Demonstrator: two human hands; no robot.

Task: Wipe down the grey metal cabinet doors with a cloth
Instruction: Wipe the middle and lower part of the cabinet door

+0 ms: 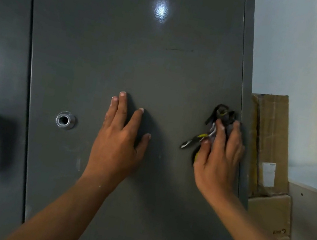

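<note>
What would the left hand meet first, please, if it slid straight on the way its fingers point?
Probably nothing: the left hand lies flat on the grey metal cabinet door, and only bare panel shows above its fingertips.

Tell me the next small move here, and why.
Probably sweep the cloth leftward across the door. The right hand holds it bunched against the door's right edge, while the left hand rests flat mid-panel, so the wide stretch between them and beyond is the nearest surface to wipe.
</note>
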